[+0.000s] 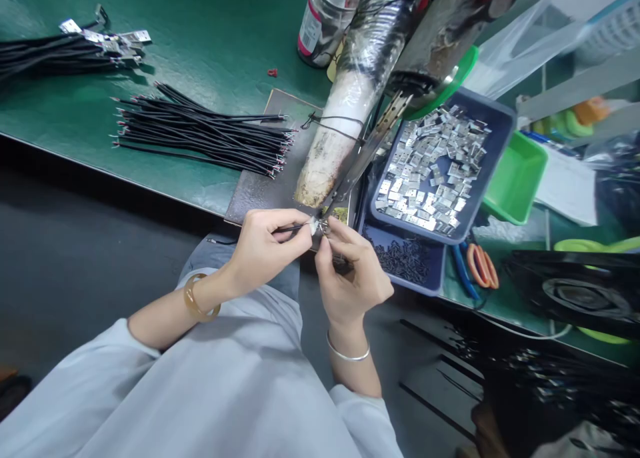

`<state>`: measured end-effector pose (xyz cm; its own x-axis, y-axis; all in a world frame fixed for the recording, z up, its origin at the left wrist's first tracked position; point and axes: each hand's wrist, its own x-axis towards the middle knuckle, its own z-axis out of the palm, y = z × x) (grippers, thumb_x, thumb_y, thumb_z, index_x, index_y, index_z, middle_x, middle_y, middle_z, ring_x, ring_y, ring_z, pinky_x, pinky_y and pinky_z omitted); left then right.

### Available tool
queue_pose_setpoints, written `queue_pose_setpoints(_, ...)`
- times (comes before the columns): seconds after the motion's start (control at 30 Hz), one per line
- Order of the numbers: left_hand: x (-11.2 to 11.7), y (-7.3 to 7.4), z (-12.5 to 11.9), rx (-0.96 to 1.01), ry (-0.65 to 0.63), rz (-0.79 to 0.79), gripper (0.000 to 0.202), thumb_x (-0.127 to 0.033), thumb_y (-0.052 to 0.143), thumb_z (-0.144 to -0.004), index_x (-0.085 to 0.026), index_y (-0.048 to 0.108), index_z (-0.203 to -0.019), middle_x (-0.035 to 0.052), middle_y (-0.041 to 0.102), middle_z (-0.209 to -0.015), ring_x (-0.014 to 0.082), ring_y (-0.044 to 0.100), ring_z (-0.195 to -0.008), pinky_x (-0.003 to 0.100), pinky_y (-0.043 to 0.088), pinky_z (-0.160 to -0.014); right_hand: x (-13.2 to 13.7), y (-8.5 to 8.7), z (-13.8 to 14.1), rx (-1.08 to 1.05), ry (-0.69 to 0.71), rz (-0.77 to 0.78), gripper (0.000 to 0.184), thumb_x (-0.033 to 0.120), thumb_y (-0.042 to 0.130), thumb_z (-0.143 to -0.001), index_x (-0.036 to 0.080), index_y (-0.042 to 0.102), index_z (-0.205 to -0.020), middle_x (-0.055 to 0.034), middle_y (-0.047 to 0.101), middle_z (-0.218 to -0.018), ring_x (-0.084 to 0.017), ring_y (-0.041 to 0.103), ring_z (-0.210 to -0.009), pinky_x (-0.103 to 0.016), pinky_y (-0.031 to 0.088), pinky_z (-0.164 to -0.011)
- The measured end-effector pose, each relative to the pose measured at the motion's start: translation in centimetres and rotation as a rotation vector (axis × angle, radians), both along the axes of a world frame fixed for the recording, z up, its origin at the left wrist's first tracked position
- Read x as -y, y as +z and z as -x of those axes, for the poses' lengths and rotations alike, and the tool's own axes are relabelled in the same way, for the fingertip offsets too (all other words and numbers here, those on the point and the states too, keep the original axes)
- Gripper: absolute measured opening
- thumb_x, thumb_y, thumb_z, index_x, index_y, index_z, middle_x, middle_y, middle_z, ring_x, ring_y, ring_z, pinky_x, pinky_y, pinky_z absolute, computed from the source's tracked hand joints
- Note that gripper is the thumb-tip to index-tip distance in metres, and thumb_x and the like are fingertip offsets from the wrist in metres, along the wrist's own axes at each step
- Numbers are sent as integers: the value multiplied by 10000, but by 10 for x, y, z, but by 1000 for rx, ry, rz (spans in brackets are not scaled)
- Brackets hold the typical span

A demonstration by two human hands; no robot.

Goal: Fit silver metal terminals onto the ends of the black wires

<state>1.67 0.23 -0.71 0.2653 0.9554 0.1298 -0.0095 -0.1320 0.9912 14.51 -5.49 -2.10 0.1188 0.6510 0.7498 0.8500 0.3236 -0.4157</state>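
Observation:
My left hand (267,245) is closed in a pinch on a thin black cable (293,229), whose other end shows beside my wrist. Against it, the fingertips of my right hand (353,268) are pinched together; what they hold is too small and covered to make out. A small shiny piece (315,225) sits between the two hands, right under the tip of a long metal soldering iron (363,161). Left of the iron, a pale hose wrapped in clear film (333,135) ends just above my fingers. A bundle of black cables (200,135) lies on the left, partly on a dark board (250,191).
A blue tray of small metal plates (435,165) stands on the right, over another blue tray with small dark parts (405,255). Orange-handled pliers (483,266) lie beyond. More cables with metal ends (110,45) lie far left. A tin can (323,25) stands behind the board.

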Motion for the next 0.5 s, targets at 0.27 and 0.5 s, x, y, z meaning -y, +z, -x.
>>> queue_pose_setpoints(0.27,-2,4,-4,8,27,-51,177,-133,600,-807,-106,748,-713,-50,524,-546,31,304,-465,140,266,-416,-4,-2,1,-78,-3,4,168,79,724,-858,213,644,-917,-47,809,-1054,-185,795,-934,-266,657,-820)
queue_pose_setpoints(0.5,-3,10,-5,24,13,25,207,-186,600,-800,-118,702,-634,-59,429,-511,38,255,-460,164,240,-412,0,2,2,-78,-19,27,161,93,720,-862,226,644,-912,-34,808,-1058,-189,796,-928,-274,665,-809)
